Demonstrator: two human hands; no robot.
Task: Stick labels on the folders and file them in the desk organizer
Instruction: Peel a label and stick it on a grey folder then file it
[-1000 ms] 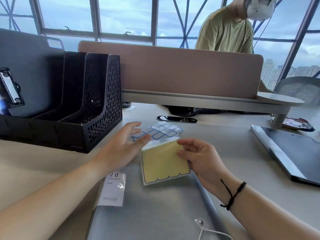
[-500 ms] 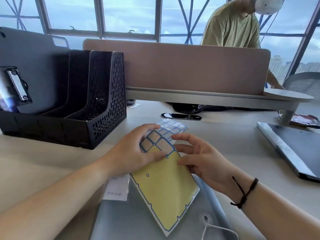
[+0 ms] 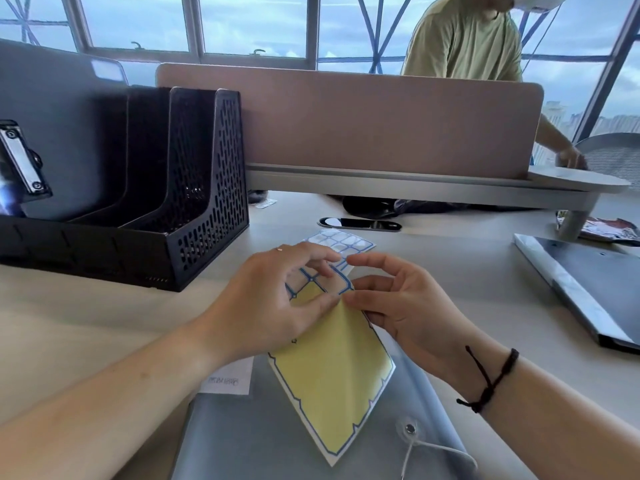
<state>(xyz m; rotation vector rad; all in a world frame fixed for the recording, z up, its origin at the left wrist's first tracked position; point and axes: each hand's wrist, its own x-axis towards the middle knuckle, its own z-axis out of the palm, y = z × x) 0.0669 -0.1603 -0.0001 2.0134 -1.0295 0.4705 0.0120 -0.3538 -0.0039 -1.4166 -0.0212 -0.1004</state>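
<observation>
A yellow label sheet [image 3: 332, 372] with a blue border is held tilted over a grey folder [image 3: 263, 441] that lies at the near edge of the desk. My left hand [image 3: 270, 306] pinches the sheet's top part, where a few blue-edged labels remain. My right hand [image 3: 391, 303] pinches the corner of one label [image 3: 343, 278] at the sheet's top. A second label sheet [image 3: 343, 242] lies flat just beyond my fingers. The black mesh desk organizer [image 3: 194, 188] stands at the left, with a dark folder [image 3: 52, 126] upright in its far-left slot.
Another dark grey folder [image 3: 588, 289] lies at the right. A black phone [image 3: 360, 224] lies behind the sheets. A brown desk divider [image 3: 381, 123] closes off the back, with a person [image 3: 464, 39] beyond it. A white tag [image 3: 228, 379] sits on the near folder's corner.
The label sheet was lifted from the folder and turned to a diamond tilt. Both hands closed in on its top end, and my right fingers now pinch one label's corner.
</observation>
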